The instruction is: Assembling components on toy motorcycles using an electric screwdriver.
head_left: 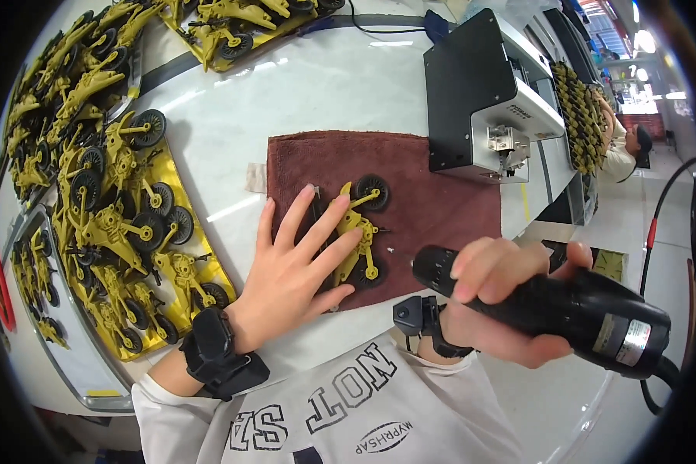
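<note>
A yellow toy motorbike (361,246) with black wheels lies on a brown cloth (433,209). My left hand (294,255) rests over its left side, fingers stretched out and spread, hiding part of it. Beneath those fingers shows a dark, slim thing, mostly covered, whose kind I cannot make out. To the right, my right hand (510,301) is closed around a black corded power tool (588,313), lifted off the cloth and apart from the motorbike. The tool's narrower end points left; its cord leaves the wide end at the right.
Yellow trays (185,224) at the left and far side hold several more toy motorbikes. A black-and-silver machine (472,93) stands at the back right. A black cable with a red section (652,232) hangs at right. Farther off, a person (622,151) is beside more yellow parts.
</note>
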Available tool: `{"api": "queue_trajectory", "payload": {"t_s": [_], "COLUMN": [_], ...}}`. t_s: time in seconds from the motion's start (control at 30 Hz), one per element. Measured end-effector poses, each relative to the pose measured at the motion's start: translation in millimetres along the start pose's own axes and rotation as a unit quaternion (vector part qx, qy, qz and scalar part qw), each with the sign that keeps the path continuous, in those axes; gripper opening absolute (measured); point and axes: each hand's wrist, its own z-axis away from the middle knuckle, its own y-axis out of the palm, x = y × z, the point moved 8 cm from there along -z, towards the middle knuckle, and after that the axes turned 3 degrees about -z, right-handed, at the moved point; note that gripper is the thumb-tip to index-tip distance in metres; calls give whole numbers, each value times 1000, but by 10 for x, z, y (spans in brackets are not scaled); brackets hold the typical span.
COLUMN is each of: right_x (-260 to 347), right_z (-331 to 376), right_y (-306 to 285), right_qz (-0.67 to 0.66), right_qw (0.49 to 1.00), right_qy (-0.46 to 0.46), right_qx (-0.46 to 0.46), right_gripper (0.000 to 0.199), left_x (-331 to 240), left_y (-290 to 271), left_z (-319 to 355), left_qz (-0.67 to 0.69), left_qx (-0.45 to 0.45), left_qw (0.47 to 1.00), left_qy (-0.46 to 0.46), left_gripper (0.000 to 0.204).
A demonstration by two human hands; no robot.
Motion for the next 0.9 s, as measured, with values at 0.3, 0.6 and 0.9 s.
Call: {"api": "queue_trajectory", "payload": {"t_s": [0.3, 0.6, 0.9], "right_x": [-374, -602, -382], "right_z": [-61, -53, -105], "right_y": [164, 218, 185], "right_qz": [-10, 3, -18], "right_qw": [998, 994, 999], "right_qy": [57, 109, 23], "right_qx": [-31, -25, 16], "right_gripper": [78, 84, 96], "left_x": [43, 82, 70], "left_y": [35, 44, 24], "left_z": [51, 54, 39], "left_qz": [6, 30, 39], "left_qx": [1, 9, 3], "left_qw": [1000, 999, 999], "left_qy": [-10, -24, -17], "left_gripper": [59, 58, 62]}}
